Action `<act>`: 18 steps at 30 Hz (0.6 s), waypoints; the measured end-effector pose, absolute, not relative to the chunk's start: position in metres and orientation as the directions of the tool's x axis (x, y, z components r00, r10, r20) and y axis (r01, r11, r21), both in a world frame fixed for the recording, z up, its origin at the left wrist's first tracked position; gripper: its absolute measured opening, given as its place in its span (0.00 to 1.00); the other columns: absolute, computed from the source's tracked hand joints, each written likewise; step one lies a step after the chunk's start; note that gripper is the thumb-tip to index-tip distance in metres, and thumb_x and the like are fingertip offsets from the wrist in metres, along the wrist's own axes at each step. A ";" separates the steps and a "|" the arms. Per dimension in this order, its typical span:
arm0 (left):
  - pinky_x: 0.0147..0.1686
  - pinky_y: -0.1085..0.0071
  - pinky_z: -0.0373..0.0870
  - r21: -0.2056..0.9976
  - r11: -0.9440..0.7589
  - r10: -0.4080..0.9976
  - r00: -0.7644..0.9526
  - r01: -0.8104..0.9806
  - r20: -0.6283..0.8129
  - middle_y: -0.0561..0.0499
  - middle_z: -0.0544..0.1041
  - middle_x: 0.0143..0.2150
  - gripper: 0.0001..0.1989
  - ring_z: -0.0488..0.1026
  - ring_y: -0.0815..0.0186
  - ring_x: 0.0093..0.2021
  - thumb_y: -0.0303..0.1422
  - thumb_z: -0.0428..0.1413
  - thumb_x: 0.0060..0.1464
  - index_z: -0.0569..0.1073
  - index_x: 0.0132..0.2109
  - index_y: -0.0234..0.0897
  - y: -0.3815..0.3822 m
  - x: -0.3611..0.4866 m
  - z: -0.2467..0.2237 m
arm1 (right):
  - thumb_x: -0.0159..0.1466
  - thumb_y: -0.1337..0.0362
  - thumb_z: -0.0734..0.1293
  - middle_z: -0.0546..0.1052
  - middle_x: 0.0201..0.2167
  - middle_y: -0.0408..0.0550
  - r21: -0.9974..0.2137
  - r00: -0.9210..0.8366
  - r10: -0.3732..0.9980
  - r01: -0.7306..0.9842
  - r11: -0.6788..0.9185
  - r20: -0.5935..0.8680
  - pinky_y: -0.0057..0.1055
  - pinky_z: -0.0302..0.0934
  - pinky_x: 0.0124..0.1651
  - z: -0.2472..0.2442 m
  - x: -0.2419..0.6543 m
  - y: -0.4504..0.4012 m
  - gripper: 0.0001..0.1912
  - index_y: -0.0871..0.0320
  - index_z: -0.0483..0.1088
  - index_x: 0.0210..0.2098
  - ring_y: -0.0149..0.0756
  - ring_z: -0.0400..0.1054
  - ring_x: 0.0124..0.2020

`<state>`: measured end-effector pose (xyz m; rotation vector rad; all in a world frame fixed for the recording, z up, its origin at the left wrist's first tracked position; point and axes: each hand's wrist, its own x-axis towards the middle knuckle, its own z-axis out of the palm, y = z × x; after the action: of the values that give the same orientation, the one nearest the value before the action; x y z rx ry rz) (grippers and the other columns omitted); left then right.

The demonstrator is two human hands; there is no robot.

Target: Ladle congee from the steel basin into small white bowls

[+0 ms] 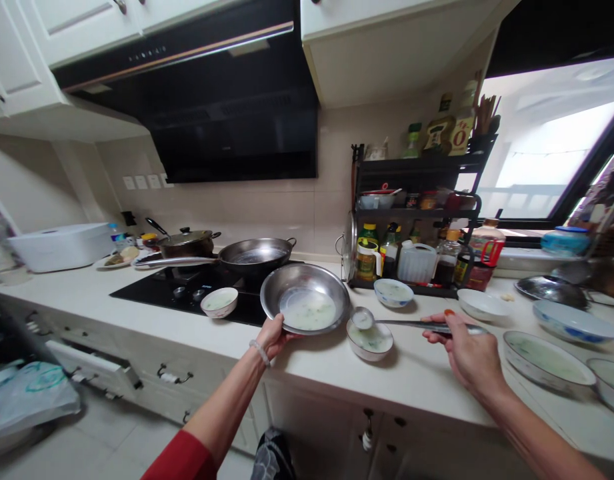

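My left hand (275,339) grips the near rim of a wide metal basin (307,300), which is tilted and holds pale soup with green bits. In my right hand (469,353) is the long handle of a metal ladle (363,319). The ladle's bowl is over the left rim of a small bowl of soup (371,341), close to the basin's right edge. Another small soup bowl (219,303) stands left of the basin, at the cooktop's edge. Behind the ladle, a blue-patterned bowl (393,293) also contains soup.
A wok (257,255) and a lidded pot (187,243) sit on the black cooktop (151,291). More bowls, including a large soup bowl (547,360), stand at the right. A black rack (417,167) holds bottles and jars against the wall. An open drawer (91,367) juts out lower left.
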<state>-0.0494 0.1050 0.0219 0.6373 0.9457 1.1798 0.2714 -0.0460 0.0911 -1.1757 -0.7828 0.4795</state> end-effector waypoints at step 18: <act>0.24 0.67 0.76 0.858 0.241 0.969 0.067 -0.454 -0.237 0.52 0.74 0.23 0.08 0.73 0.67 0.21 0.22 0.49 0.53 0.68 0.40 0.33 0.104 -0.050 0.020 | 0.59 0.46 0.62 0.76 0.21 0.48 -0.842 0.519 0.663 0.337 0.421 0.539 0.37 0.67 0.33 0.091 0.230 -0.043 0.20 0.56 0.73 0.33 0.41 0.72 0.24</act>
<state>-0.0495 0.1041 0.0199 0.6868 0.9572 1.2100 0.2299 -0.0426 0.0915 -1.1718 -1.0621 0.2614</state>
